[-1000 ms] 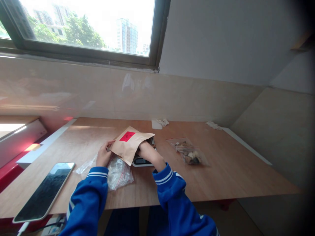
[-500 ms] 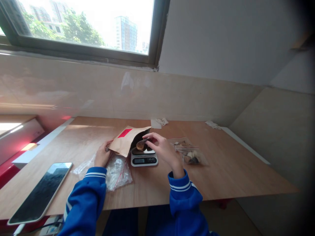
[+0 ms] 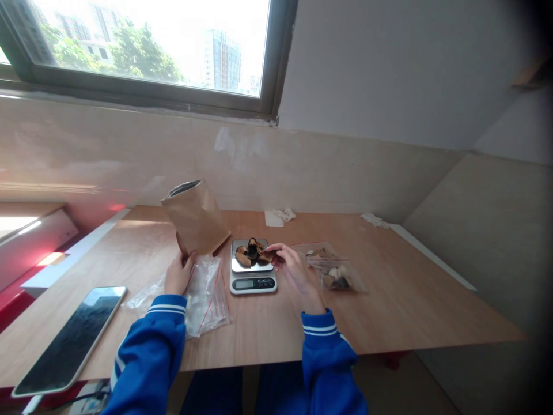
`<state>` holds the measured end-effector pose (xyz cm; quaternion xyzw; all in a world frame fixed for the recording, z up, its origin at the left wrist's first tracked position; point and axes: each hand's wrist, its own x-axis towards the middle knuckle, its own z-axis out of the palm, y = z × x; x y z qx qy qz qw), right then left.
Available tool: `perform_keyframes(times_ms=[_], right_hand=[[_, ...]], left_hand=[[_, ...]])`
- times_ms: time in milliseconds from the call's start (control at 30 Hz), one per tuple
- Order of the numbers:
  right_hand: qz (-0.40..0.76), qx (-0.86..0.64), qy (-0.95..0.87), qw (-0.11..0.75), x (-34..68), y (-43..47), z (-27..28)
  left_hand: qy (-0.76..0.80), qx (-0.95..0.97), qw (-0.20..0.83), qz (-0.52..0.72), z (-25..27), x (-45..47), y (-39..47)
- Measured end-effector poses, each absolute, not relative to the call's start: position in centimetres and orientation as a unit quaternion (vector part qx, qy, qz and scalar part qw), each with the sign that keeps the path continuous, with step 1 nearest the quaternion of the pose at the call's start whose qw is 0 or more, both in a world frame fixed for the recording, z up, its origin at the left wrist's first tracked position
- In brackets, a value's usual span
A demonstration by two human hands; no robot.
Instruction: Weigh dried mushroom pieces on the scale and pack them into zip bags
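Observation:
My left hand (image 3: 178, 273) grips the bottom of a brown kraft paper bag (image 3: 196, 219), which stands tilted with its dark mouth up and to the left. On the steel plate of a small white kitchen scale (image 3: 235, 265) lies a heap of curled, brown and black pieces that look like dried peel (image 3: 244, 257). At the heap's right side, my right hand (image 3: 287, 262) has its fingertips closed on one brown piece. What the scale's display reads is too small to tell.
Clear zip bags (image 3: 209, 302) lie by my left wrist. Right of the scale are zip bags with dried pieces (image 3: 339, 275). A smartphone (image 3: 73, 340) with a cable rests at the left table edge. Crumpled tissue (image 3: 283, 215) lies at the back.
The paper bag has swung from pointing its mouth at the scale to standing mouth up at the left. Dried pieces now show on the scale plate. My right hand has moved slightly down and right.

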<state>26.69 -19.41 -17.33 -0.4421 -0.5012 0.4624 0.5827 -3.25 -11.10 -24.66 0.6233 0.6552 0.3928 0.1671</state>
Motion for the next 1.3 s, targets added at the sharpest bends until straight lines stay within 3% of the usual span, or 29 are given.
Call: perform_keyframes(times_ms=[267,467,633,767,1000,1200,1300], right_hand=[[0.344,-0.53,-0.593,0.499,25.6,-19.0,-18.0],[0.123,-0.669,-0.676,0.283,23.7,-17.8,-18.4],[0.043,-0.696,-0.698,0.16,22.6,-17.2,-18.4],[0.028,-0.686,-0.704,0.182,22.7,-17.8,-18.0],[0.028,-0.697,-0.635,0.331,25.9,-19.3,-16.9],[0.049,-0.768,-0.572,0.285,31.1,-19.2,-19.2],[0.075,-0.758,-0.564,0.317,32.3,-19.2,-20.6]], left_hand=[[0.64,0.655,0.153,0.37,-24.9,-3.3,-10.9],[0.64,0.658,0.15,0.367,-24.9,-3.4,-10.9],[0.637,0.66,0.147,0.37,-25.0,-3.4,-10.9],[0.639,0.661,0.142,0.367,-25.0,-3.3,-11.0],[0.641,0.659,0.146,0.366,-25.4,-3.6,-10.8],[0.642,0.66,0.137,0.366,-25.9,-3.8,-10.6],[0.637,0.66,0.133,0.376,-26.0,-3.8,-10.5]])
